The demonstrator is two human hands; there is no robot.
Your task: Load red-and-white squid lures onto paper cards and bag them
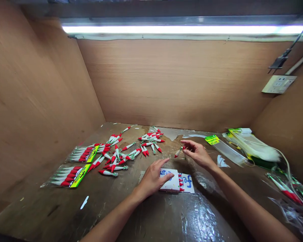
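A red-and-white squid lure (177, 153) dangles from the fingertips of my right hand (195, 153), held over the table just beyond the card holder. The holder is a white card sleeve (172, 181) with blue handwriting, lying flat; red tips of several lures (181, 185) show at its right side. My left hand (155, 176) is at the sleeve's left end, thumb stretched over it and fingers apart. Whether the palm presses on the sleeve cannot be made out. Loose red-and-white lures with green-striped ends (121, 158) are scattered to the left, and another pile (153, 139) lies farther back.
Two packed bags of lures (70, 176) with yellow-green labels lie at the left. On the right are an empty labelled clear bag (228, 151), a stack of clear bags (254, 148) and wrapped lures (288, 191). Wooden walls (166, 84) enclose the table beneath a tube light (187, 29).
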